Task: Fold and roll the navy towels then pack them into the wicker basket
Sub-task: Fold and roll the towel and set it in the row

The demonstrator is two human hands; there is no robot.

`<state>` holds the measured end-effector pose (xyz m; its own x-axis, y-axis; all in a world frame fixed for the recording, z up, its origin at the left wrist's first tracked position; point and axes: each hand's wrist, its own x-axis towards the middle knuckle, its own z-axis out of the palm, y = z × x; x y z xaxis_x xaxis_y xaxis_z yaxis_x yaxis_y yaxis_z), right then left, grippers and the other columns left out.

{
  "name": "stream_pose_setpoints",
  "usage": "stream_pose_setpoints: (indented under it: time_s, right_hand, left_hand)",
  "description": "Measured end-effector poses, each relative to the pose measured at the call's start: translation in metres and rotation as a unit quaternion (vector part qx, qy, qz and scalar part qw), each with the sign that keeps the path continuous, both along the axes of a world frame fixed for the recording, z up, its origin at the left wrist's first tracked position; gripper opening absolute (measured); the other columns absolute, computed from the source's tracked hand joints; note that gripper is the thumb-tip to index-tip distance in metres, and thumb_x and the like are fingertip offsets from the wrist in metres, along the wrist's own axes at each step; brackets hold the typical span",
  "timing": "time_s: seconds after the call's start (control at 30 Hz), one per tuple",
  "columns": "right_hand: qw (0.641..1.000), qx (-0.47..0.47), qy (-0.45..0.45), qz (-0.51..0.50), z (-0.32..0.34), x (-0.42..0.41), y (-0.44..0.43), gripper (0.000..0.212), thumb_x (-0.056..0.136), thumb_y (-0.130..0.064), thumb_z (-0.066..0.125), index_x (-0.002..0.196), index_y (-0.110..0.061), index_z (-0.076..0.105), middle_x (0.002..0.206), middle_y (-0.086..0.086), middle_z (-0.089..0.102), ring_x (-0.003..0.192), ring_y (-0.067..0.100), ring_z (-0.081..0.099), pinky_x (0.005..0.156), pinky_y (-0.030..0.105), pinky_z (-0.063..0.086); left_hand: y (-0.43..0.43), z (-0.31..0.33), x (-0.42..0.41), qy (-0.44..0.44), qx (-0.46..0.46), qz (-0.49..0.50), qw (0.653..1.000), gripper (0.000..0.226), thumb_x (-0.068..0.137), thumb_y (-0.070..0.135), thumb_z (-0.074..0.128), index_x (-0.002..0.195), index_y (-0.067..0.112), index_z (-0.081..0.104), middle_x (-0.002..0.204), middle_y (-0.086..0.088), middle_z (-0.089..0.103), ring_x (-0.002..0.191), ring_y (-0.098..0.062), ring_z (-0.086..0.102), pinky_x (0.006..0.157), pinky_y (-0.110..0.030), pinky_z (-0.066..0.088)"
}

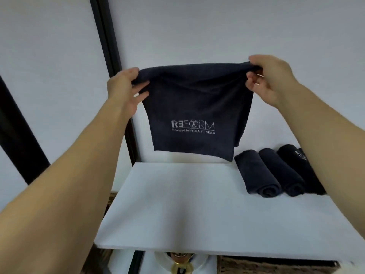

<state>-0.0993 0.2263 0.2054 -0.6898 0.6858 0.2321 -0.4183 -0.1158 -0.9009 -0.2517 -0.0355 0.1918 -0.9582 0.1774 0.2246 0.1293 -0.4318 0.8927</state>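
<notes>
Step in hand: fold stage on 1 navy towel [197,107], not yet rolled. The person holds it up in the air over the far edge of the white tabletop [187,204], logo [192,127] facing the camera. Its bottom hem hangs just above the surface, not touching.

Left hand [124,89] pinches the top left corner, right hand [266,78] pinches the top right corner. Both sets of fingers are curled round the cloth and the top edge is pulled taut. A 2nd layer shows along the towel's right side, so it is probably doubled.

Rolled towels [262,175] lie side by side at the far right of the tabletop. 3 are clear, a 4th is partly hidden by the right forearm.

The wicker basket [266,264] shows below the near right edge, contents not visible.

Next move likely: lay the towel flat mid-tabletop with edges aligned, fold it to strip width, then roll tight. The free area left of the rolls looks sufficient.
</notes>
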Motion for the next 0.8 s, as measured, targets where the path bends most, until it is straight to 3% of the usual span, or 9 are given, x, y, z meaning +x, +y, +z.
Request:
stream_pose_setpoints:
  time_s: [0.17,0.3,0.43,0.53,0.7,0.8]
  right_hand:
    - [1.0,0.014,0.007,0.007,-0.018,0.055,-0.022,0.003,0.083,-0.01,0.066,0.084,-0.011,0.063,0.074,0.003,0.056,0.056,0.013,0.047,0.057,0.023,0.044]
    - [0.987,0.018,-0.158,0.029,-0.094,0.107,-0.042,0.007,0.086,-0.008,0.065,0.08,-0.01,0.063,0.068,0.003,0.056,0.053,0.01,0.049,0.052,0.02,0.047]
    - [0.936,0.024,-0.341,0.08,-0.194,0.156,-0.062,0.006,0.086,-0.007,0.067,0.09,-0.006,0.063,0.066,0.004,0.057,0.054,0.014,0.054,0.055,0.025,0.052]
    - [0.897,0.032,-0.428,0.107,-0.241,0.182,-0.078,0.008,0.085,-0.008,0.066,0.09,-0.003,0.063,0.069,0.008,0.058,0.058,0.017,0.054,0.061,0.03,0.051]
    - [0.846,0.127,-0.51,0.089,-0.258,0.194,-0.083,0.015,0.091,-0.018,0.062,0.099,-0.006,0.067,0.077,0.009,0.063,0.059,0.016,0.059,0.058,0.025,0.052]
    - [0.812,0.201,-0.54,0.09,-0.252,0.185,-0.078,0.016,0.094,-0.024,0.062,0.098,-0.009,0.064,0.075,0.01,0.063,0.055,0.015,0.056,0.051,0.022,0.047]
  left_hand:
    - [-0.033,-0.013,0.052,0.013,0.013,0.022,1.0,0.015,0.085,0.005,0.063,0.099,0.004,0.069,0.101,-0.013,0.07,0.083,-0.026,0.074,0.081,-0.041,0.06]
    - [-0.065,-0.093,0.097,-0.039,-0.145,0.053,0.987,0.005,0.081,0.002,0.066,0.085,0.001,0.07,0.087,-0.017,0.068,0.069,-0.027,0.071,0.072,-0.037,0.061]
    - [-0.105,-0.196,0.136,-0.131,-0.332,-0.016,0.934,0.009,0.09,0.004,0.062,0.086,0.002,0.069,0.087,-0.021,0.072,0.063,-0.032,0.072,0.059,-0.032,0.06]
    - [-0.124,-0.242,0.158,-0.155,-0.418,-0.048,0.894,0.013,0.093,0.007,0.055,0.099,0.007,0.066,0.088,-0.016,0.071,0.064,-0.032,0.073,0.063,-0.036,0.06]
    - [-0.136,-0.255,0.179,-0.116,-0.514,-0.076,0.847,0.01,0.091,0.01,0.056,0.098,0.014,0.061,0.094,-0.01,0.068,0.062,-0.026,0.073,0.068,-0.037,0.061]
    - [-0.132,-0.254,0.17,-0.05,-0.617,-0.083,0.781,0.006,0.092,0.017,0.054,0.093,0.018,0.06,0.083,-0.007,0.07,0.058,-0.02,0.072,0.062,-0.031,0.059]
